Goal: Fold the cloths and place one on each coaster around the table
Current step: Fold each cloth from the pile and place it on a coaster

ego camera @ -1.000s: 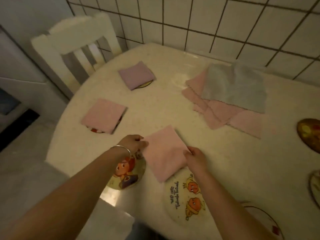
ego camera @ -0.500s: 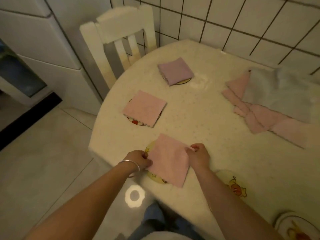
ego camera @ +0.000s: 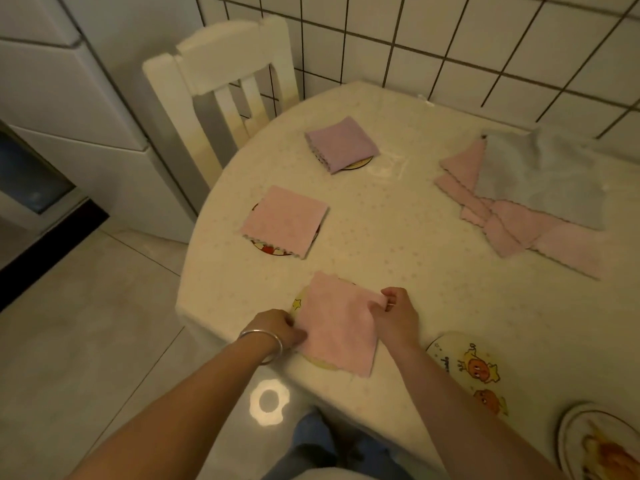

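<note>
Coaster [ego camera: 604,445] cut by frame edge

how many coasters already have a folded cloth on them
3. A purple cloth covers the far coaster by the chair, a pink cloth the middle one, and the pink cloth both hands grip lies on the nearest. Two coasters at right are bare.

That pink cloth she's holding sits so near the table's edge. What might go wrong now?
The folded pink cloth lies askew, one corner reaching toward the round table's edge, so it might slip off. The yellow cartoon coaster beneath may shift as the left hand and right hand tug it. The loose pile of pink and grey cloths could snag a reaching arm.
</note>
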